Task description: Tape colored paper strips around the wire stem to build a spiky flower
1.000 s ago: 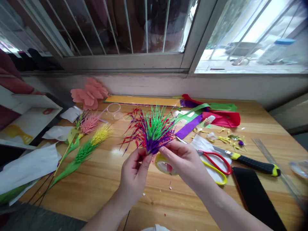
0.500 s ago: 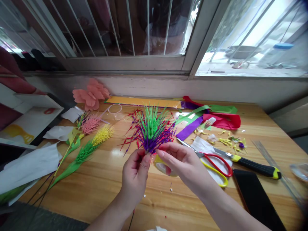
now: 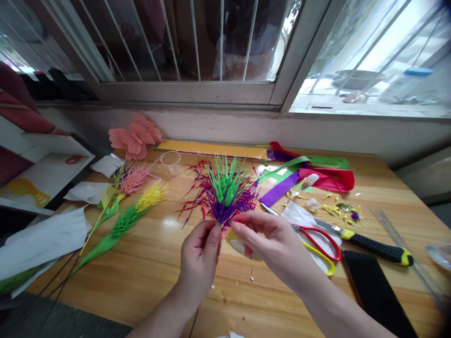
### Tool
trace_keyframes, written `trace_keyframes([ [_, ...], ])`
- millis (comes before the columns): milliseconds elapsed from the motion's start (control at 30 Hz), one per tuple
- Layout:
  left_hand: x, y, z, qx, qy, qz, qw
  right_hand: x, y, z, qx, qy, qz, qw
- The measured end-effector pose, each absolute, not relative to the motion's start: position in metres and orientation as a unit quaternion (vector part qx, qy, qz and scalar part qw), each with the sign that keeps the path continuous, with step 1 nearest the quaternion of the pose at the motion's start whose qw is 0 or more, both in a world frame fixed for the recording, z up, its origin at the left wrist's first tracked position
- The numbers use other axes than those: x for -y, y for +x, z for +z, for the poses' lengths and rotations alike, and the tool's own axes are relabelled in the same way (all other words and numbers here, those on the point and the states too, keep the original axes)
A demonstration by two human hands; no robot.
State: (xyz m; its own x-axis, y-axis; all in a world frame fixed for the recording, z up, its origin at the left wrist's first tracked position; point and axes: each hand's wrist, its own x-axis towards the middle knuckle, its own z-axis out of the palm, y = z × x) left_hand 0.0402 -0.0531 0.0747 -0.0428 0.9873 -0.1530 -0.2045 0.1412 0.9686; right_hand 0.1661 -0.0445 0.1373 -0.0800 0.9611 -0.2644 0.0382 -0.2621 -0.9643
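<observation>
A spiky paper flower head (image 3: 223, 190) with green, purple and red fringes is held up over the wooden table (image 3: 148, 267). My left hand (image 3: 200, 256) pinches its base from below, fingers closed. My right hand (image 3: 271, 239) pinches the same base from the right, thumb and forefinger together. A roll of clear tape (image 3: 243, 246) lies on the table just under my right hand, partly hidden by it.
Finished paper stems in pink, yellow and green (image 3: 130, 206) lie at left beside white paper sheets (image 3: 42, 241). A pink paper flower (image 3: 134, 136) sits by the wall. Coloured paper strips (image 3: 310, 171), scissors (image 3: 317, 239), a utility knife (image 3: 373, 244), a black phone (image 3: 373, 286) and a ruler (image 3: 405, 249) lie at right.
Both hands have stayed on the flower's base while turning it slightly; the spiky head has shifted a little. The view has drifted slightly.
</observation>
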Motion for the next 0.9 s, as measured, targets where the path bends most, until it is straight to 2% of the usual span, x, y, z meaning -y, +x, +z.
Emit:
trace_keyframes([
  [433,0.055,0.042,0.079,-0.515,0.337,0.51,0.601,0.044,0.161,0.132,0.474,-0.555,0.557,0.395],
  [600,0.054,0.044,0.078,-0.487,0.264,0.544,0.63,0.043,0.161,0.13,0.482,-0.556,0.549,0.396],
  [900,0.051,0.039,0.069,-0.447,0.287,0.535,0.657,0.043,0.161,0.128,0.488,-0.553,0.546,0.396],
])
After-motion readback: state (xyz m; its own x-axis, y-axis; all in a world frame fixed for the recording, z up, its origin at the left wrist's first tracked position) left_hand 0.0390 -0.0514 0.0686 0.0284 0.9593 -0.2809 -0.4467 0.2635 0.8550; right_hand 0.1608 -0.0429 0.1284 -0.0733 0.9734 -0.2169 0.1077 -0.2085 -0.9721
